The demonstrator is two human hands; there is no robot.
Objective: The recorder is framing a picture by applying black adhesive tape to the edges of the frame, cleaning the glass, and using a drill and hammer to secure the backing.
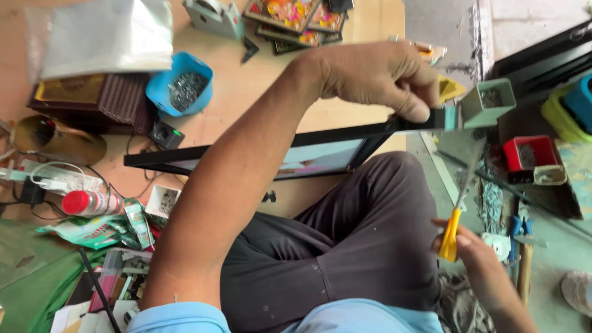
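My left hand [376, 77] grips the upper right corner of a black picture frame [246, 153] that stands on edge across my lap, with a picture showing in its glass. Lower right, my right hand [478, 256] holds yellow-handled scissors [457, 213], their blades pointing up toward the frame's corner. A small grey-green box [488, 102] with small metal bits sits just right of that corner. I sit cross-legged in dark trousers.
On the wooden floor lie a blue bowl of nails [180, 83], a dark brown box [92, 98], stacked colourful pictures [293, 18], a power strip [52, 176], a red-capped bottle [89, 202] and wrappers. A red box of nails [527, 157] stands at right.
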